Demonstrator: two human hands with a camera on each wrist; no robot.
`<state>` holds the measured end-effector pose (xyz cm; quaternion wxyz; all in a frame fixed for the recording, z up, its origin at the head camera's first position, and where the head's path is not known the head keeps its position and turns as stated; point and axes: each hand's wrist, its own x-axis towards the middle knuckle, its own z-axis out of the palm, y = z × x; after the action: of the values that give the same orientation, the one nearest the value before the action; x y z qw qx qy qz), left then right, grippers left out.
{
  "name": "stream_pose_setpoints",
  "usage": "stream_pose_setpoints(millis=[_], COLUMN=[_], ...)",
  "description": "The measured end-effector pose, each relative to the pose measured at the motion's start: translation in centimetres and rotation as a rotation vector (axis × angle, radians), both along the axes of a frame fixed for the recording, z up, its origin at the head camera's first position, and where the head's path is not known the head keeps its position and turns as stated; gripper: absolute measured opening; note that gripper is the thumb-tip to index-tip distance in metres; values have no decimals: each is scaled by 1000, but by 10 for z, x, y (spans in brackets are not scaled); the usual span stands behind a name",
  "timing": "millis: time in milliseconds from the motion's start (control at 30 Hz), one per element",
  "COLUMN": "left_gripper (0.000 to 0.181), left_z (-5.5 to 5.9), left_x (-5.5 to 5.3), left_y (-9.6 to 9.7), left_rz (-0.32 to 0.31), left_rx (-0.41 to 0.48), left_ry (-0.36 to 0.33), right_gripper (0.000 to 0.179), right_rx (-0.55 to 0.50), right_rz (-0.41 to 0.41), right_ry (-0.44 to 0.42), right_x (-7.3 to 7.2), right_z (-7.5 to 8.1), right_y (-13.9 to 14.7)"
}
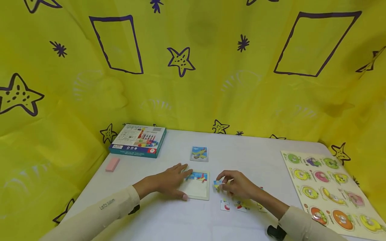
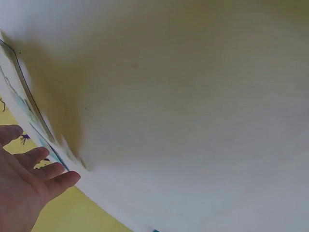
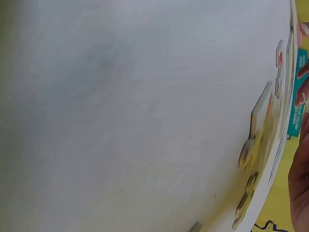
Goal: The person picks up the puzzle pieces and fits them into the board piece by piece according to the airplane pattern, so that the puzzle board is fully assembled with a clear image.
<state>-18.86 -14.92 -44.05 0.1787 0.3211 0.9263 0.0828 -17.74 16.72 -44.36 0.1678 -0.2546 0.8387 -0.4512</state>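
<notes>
My left hand (image 1: 172, 182) rests with spread fingers at the left edge of a small white puzzle tray (image 1: 197, 191). Along the tray's top lies a strip of fitted puzzle pieces (image 1: 199, 176) in blue and red. Just right of the tray, my right hand (image 1: 238, 184) pinches a blue and yellow puzzle piece (image 1: 216, 184) between thumb and fingers. Several loose puzzle pieces (image 1: 224, 205) lie on the white table below that hand, some partly covered by it. Behind the tray is a square picture (image 1: 199, 154) of a yellow airplane.
At the back left lies a flat game box (image 1: 137, 140), with a pink block (image 1: 112, 164) in front of it. A large board of fruit pictures (image 1: 327, 190) covers the table's right side. Yellow patterned cloth (image 1: 208, 93) hangs behind the table (image 1: 247, 154).
</notes>
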Motion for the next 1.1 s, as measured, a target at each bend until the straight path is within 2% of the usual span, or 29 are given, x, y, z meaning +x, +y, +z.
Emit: stream_pose_setpoints(millis=[267,567,800,1100], left_gripper=[97,93,92,92], left_z=[-4,-5,-2,-2], left_x=[3,5,8,8], left_y=[-12,-13,-13,-15], left_rz=[41,41,53,33], left_rx=[-23,-19,-21,-16], left_ry=[-1,5,-1,27], right_gripper=[27,29,31,24], right_rx=[-13,-89,-81,-26], right_rz=[41,122,100,87], right_ry=[6,-8,-81,-103], right_x=[-3,-9,-13,-19], right_z=[0,-2,0,-4], right_y=[-19,-43,-64,-90])
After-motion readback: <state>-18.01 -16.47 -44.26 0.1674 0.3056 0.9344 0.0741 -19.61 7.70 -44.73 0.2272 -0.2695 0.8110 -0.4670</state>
